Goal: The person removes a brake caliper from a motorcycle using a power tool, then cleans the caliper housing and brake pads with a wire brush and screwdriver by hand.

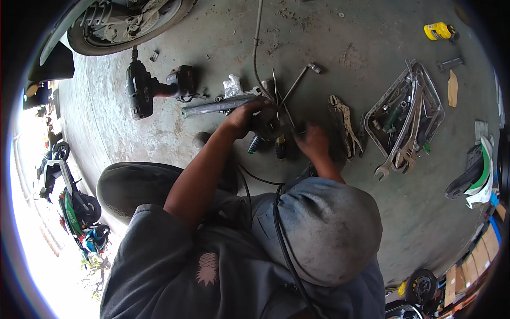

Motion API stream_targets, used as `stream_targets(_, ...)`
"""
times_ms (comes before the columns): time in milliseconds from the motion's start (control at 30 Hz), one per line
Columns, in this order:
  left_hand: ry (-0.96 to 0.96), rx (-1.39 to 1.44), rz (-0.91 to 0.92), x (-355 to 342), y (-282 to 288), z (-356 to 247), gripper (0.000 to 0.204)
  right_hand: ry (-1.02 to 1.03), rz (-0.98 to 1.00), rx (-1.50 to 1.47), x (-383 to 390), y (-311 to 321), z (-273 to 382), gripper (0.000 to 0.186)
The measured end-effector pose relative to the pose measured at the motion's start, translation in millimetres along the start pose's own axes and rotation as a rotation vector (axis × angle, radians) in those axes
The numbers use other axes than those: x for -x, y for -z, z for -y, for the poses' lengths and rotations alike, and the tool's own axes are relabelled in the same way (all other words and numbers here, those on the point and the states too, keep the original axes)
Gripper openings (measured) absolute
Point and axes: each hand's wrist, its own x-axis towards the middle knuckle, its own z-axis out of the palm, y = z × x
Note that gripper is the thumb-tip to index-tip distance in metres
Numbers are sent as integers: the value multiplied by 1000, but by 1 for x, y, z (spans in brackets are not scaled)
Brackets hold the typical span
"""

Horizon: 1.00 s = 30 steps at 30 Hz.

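Note:
My left hand (246, 118) grips a dark, round metal part (267, 125) in front of my knees. At the part's right side is my right hand (314, 140), its fingers curled in shadow. A thin rod runs toward those fingers, but what they hold is too dark to make out. Just beyond the part lie a long-handled socket wrench (297, 84) and a combination wrench (255, 91). Two screwdriver-like handles, one green and black (254, 144), one yellow and black (280, 148), show below it. Locking pliers (344, 123) rest right of my right hand.
A cordless impact wrench (142, 89) lies left on the concrete floor. At right, a tray (374, 141) holds several wrenches and sockets. A flexible hose (256, 50) comes down from the top. A motorcycle wheel (125, 52) stands at upper left; a yellow bottle (438, 31) lies far right.

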Motion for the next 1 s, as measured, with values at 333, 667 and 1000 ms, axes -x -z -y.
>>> stream_targets(333, -92, 205, 165, 22, -18, -13, 55, -91, 192, 10, 33, 91, -12, 38)
stream_targets(667, -77, 397, 380, 23, -49, -18, 70, -369, -416, 15, 20, 197, -67, 20)
stream_targets(1000, -168, 338, 101, 26, -101, -38, 50, 209, -77, -429, -13, 168, 59, 50)
